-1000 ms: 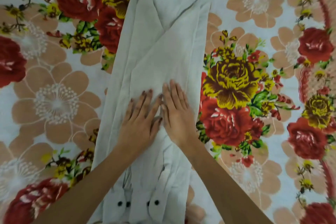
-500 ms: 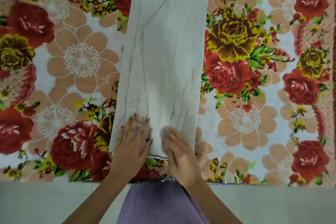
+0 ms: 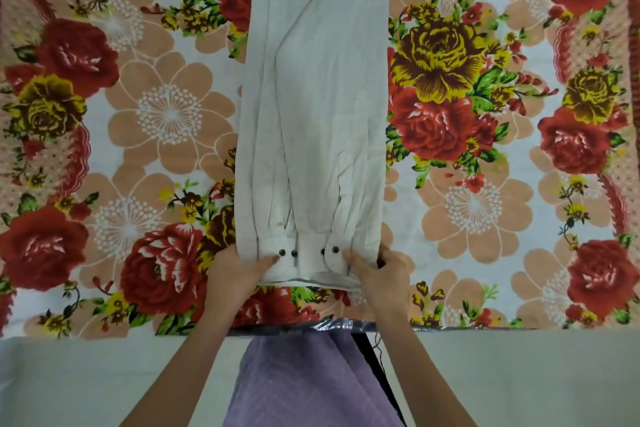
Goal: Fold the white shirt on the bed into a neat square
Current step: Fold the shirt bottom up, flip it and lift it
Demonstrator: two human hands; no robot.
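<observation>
2 hands pinch near hem of white shirt (image 3: pixel 315 114): left hand (image 3: pixel 239 270), right hand (image 3: pixel 379 270), fingers closed on cloth.

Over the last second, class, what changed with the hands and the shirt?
Both hands slid from mid-shirt down to its near end: the left hand and right hand now pinch the corners by the cuffs. The shirt stays a long narrow strip on the bed.

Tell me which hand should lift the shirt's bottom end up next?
Neither alone, probably both. The left hand pinches the near left corner of the long white cotton shirt, the right hand pinches the near right corner by the dark-buttoned cuffs.
</observation>
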